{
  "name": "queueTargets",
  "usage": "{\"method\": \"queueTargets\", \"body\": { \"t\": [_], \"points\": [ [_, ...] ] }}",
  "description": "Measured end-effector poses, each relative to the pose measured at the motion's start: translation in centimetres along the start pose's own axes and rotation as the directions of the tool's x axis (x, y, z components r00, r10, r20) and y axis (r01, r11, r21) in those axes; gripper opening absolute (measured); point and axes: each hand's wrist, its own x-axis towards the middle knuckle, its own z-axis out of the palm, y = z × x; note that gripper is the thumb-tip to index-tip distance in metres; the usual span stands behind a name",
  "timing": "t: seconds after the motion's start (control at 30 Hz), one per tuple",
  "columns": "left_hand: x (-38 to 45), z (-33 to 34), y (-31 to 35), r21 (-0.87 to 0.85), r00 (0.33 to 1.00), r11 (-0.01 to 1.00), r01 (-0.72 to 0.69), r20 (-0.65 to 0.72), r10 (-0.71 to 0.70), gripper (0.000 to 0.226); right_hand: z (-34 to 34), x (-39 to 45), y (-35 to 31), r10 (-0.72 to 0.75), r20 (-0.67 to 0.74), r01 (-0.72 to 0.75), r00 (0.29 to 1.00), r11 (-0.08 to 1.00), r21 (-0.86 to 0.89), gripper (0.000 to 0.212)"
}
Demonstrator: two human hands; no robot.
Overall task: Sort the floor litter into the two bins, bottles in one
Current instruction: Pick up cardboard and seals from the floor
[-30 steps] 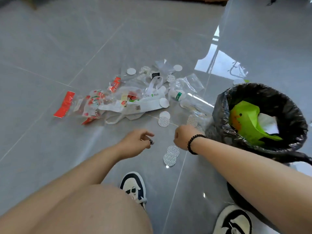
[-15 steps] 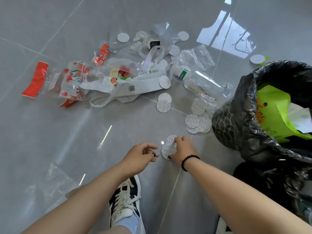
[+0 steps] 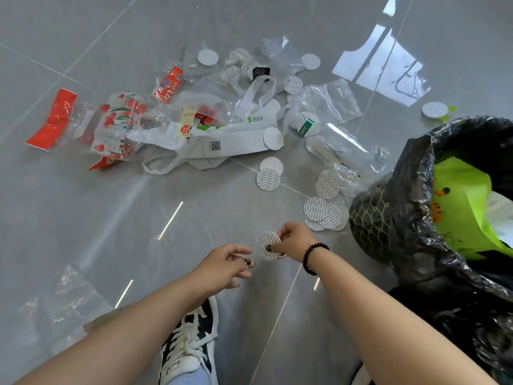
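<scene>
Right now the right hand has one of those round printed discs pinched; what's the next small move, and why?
Probably carry it right and drop it into the black-lined bin. The right hand already pinches the disc, and the bin's open mouth shows green packaging, not bottles. The left hand looks empty, so it could reach for the disc pile next.

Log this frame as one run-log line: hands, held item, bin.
right hand: pinches round liner disc | left hand: open, beside it, holds nothing | black-lined bin: at right, green bag inside
</scene>
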Motion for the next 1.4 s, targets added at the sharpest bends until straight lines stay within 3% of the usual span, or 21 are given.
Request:
{"method": "queueTargets", "body": {
  "t": [0.07,0.13,0.33,0.5,0.6,0.73,0.83,0.9,0.93,1.0,1.03,1.1,1.2,1.27,1.33,1.4],
  "points": [
    [0.4,0.0,-0.2,-0.132,1.000,0.991,0.018,-0.016,-0.021,0.030,-1.0,-0.6,-1.2,-0.042,0.101,0.014,0.994,0.964,0.266,0.027],
    [0.6,0.2,-0.2,-0.308,0.999,0.951,0.033,0.005,-0.033,0.028,-1.2,-1.5,-2.5,-0.118,0.186,0.050,0.975,0.942,0.332,0.025],
    [1.3,0.0,0.2,-0.396,0.968,0.916,-0.062,-0.247,-0.041,0.014,-1.7,-1.1,-4.9,-0.153,0.170,0.161,0.973,0.986,-0.034,0.032],
    [1.4,-0.8,-0.7,-0.517,0.960,0.854,-0.062,-0.264,-0.091,0.011,-0.9,0.9,-1.4,-0.070,-0.029,0.053,0.997,0.915,-0.399,0.064],
    [1.6,-0.8,-1.0,-0.488,0.968,0.872,-0.032,-0.232,-0.094,0.016,1.5,1.1,1.6,-0.108,-0.123,0.042,0.986,0.894,-0.446,0.056],
    [2.0,-1.2,-1.0,-0.441,0.973,0.897,-0.012,-0.214,-0.092,0.018,1.7,1.5,2.1,-0.014,-0.200,-0.031,0.980,0.975,-0.219,0.038],
    [2.4,-1.3,-1.1,-0.445,0.976,0.896,-0.001,-0.197,-0.097,0.018,1.2,2.1,1.6,0.067,-0.163,-0.092,0.984,0.984,-0.152,0.029],
    [2.7,-1.1,-1.0,-0.449,0.977,0.894,-0.005,-0.191,-0.090,0.016,1.0,2.1,1.3,0.137,-0.127,-0.136,0.982,0.991,0.018,0.028],
    [2.8,-0.9,-0.9,-0.451,0.977,0.892,-0.015,-0.198,-0.084,0.016,1.1,2.0,1.2,0.169,-0.072,-0.154,0.983,0.972,0.178,0.029],
    [2.9,-0.7,-0.8,-0.471,0.974,0.881,-0.037,-0.213,-0.073,0.017,1.6,1.3,0.7,0.151,0.117,-0.191,0.982,0.814,0.548,0.027],
    [3.0,-0.7,-0.6,-0.497,0.975,0.866,-0.047,-0.211,-0.068,0.018,2.0,1.0,0.3,0.109,0.186,-0.206,0.976,0.728,0.654,0.025],
    [3.0,-0.9,-0.1,-0.566,0.975,0.821,-0.076,-0.214,-0.057,0.016,2.9,0.5,-0.8,0.045,0.209,-0.178,0.977,0.714,0.677,0.019],
    [3.1,-1.6,0.2,-0.580,0.949,0.803,-0.137,-0.309,-0.061,0.011,3.4,-0.1,-2.4,-0.022,0.138,-0.063,0.990,0.811,0.582,0.008],
    [3.0,-1.9,0.0,-0.586,0.935,0.796,-0.154,-0.347,-0.075,0.012,3.1,0.0,-2.7,-0.043,0.093,-0.018,0.995,0.820,0.573,0.007],
    [2.7,-2.0,-0.3,-0.612,0.932,0.775,-0.159,-0.351,-0.087,0.015,2.0,0.8,-2.5,0.019,-0.095,0.039,0.995,0.819,0.572,0.012],
    [2.5,-2.2,-0.5,-0.627,0.934,0.764,-0.152,-0.344,-0.098,0.018,0.4,2.1,-1.7,0.153,-0.403,0.034,0.902,0.907,0.421,0.024]
  ]
}}
